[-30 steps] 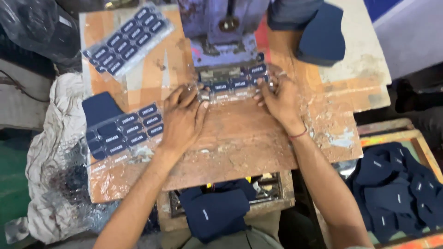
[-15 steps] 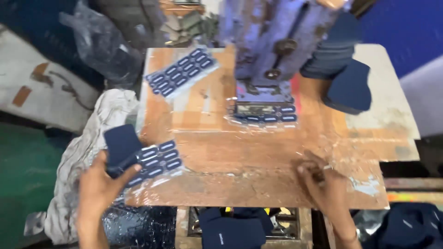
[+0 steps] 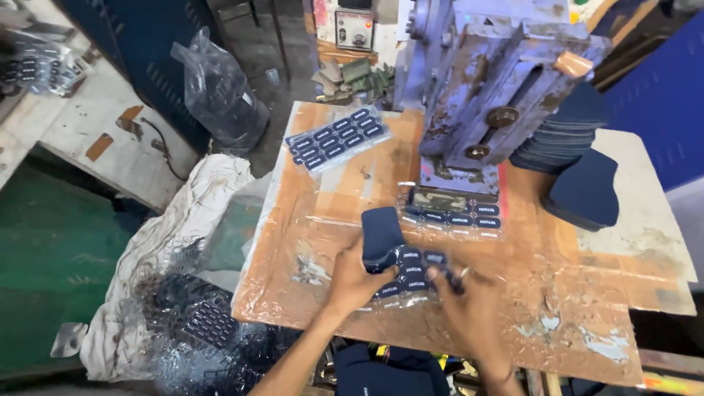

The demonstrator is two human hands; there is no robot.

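moved: since the frame half a second back, we see both hands brought in from the table's near corners to meet at its near middle, and the dark cloth piece with its label sheet carried in from the left side with them.
left hand (image 3: pixel 357 276): fingers curled under and around the navy cloth piece (image 3: pixel 381 238), thumb on top, pinching it against the sheet below.
right hand (image 3: pixel 469 312): fingertips (image 3: pixel 440 277) pressed on the right end of the label sheet (image 3: pixel 411 277); motion blur hides whether they pinch or only press.
where it lies: cloth and sheet sit together on the plastic-covered table (image 3: pixel 330 191), just in front of the press (image 3: pixel 499 95) and near the second label strip (image 3: pixel 458 216) under its head.
other stock: a third sheet of labels (image 3: pixel 336 137) lies at the far left of the table; a stack of navy pieces (image 3: pixel 568 139) stands to the right of the machine.
risk, slipping: we judge the clear sheet is slick and may slide off the cloth while being lifted, so labels land crooked.
risk, pinch: the hands work close to the press head; fingers reaching under it could be caught.
risk, mix-up: the held sheet may snag the strip already laid under the head and drag it out of line.
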